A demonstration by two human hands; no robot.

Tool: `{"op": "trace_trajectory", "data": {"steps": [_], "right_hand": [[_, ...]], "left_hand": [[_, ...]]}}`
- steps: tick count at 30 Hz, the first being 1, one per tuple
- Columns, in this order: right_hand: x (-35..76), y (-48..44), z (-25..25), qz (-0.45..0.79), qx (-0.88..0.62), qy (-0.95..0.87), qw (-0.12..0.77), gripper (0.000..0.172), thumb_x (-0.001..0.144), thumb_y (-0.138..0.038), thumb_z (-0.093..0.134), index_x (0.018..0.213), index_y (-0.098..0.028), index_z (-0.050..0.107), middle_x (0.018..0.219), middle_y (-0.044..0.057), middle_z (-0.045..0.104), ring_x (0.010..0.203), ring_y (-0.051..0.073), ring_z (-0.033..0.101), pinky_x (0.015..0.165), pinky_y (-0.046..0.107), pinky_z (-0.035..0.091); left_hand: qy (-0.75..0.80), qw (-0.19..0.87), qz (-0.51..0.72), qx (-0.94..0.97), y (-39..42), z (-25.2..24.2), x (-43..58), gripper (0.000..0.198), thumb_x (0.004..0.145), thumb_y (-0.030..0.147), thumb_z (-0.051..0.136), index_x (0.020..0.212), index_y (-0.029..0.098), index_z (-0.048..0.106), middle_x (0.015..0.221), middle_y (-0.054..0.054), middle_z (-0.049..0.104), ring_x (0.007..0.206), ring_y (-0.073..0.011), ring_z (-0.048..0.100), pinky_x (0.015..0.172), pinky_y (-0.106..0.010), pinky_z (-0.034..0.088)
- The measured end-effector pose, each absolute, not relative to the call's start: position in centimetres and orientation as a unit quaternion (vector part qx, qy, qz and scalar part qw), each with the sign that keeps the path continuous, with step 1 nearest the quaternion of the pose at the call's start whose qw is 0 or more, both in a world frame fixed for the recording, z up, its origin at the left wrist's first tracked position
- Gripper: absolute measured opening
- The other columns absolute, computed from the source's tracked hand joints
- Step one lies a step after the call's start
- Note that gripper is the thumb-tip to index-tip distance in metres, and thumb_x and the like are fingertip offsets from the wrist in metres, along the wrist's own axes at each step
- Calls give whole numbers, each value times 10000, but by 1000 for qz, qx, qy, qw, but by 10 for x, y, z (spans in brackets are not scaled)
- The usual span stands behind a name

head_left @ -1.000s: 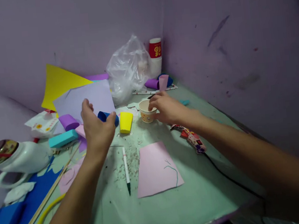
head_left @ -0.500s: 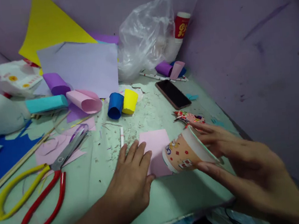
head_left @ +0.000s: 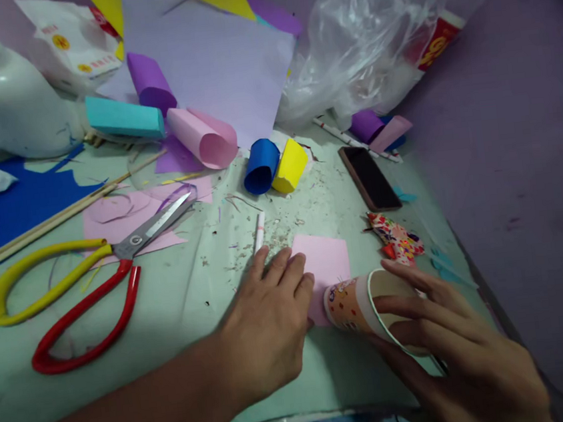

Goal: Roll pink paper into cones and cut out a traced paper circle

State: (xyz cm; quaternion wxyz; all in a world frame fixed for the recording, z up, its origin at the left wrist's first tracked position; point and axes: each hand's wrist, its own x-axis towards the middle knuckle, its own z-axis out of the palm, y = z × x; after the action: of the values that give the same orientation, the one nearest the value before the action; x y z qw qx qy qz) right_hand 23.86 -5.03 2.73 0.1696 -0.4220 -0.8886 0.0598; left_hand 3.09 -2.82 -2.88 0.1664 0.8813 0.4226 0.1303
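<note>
A patterned orange paper cup lies tilted on its side, its white-rimmed mouth toward the right. My right hand grips it, with some fingers inside the mouth and the thumb underneath. The cup's base overlaps the right edge of a pink paper piece. My left hand lies palm down with its fingers slightly apart on the left edge of that paper. Just beyond my left fingertips is a white stick.
Scissors with yellow and red handles lie open at left. Blue and yellow paper rolls stand ahead. A phone, a floral-patterned item and a plastic bag are farther right.
The view has shifted and turned, so the tabletop things appear farther right. The cup has tipped and turned, its mouth now showing more, with my right fingers reaching into it.
</note>
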Motion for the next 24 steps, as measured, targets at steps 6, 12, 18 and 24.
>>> {"op": "trace_trajectory", "data": {"steps": [6, 12, 18, 24], "right_hand": [[237, -47, 20, 59, -410, -897, 153, 155, 730, -82, 550, 776, -229, 531, 879, 52, 671, 1202, 312, 476, 909, 508, 476], [229, -43, 18, 90, -380, -910, 136, 316, 640, 3, 491, 867, -214, 522, 760, 28, 626, 935, 269, 602, 1029, 569, 350], [230, -45, 16, 147, -409, -887, 156, 286, 629, 6, 526, 838, -188, 554, 824, 51, 643, 1096, 302, 505, 1016, 530, 373], [232, -46, 15, 180, -407, -876, 189, 326, 630, 55, 495, 844, -175, 579, 754, 23, 620, 939, 214, 577, 1028, 468, 378]], "left_hand": [[427, 162, 134, 879, -29, -30, 31, 487, 784, 272, 509, 1247, 119, 493, 1389, -154, 448, 1318, -327, 331, 1099, -531, 167], [426, 158, 126, 882, -29, -29, 31, 463, 788, 242, 480, 1239, 138, 506, 1387, -142, 458, 1323, -318, 331, 1096, -556, 159], [426, 137, 147, 882, -31, -30, 30, 404, 817, 221, 454, 1209, 140, 514, 1359, -155, 485, 1328, -320, 318, 1080, -616, 75], [375, 160, 294, 864, -29, -6, 30, 368, 789, 118, 480, 1150, 186, 482, 1149, -117, 592, 1083, -231, 539, 982, -438, 391]]}}
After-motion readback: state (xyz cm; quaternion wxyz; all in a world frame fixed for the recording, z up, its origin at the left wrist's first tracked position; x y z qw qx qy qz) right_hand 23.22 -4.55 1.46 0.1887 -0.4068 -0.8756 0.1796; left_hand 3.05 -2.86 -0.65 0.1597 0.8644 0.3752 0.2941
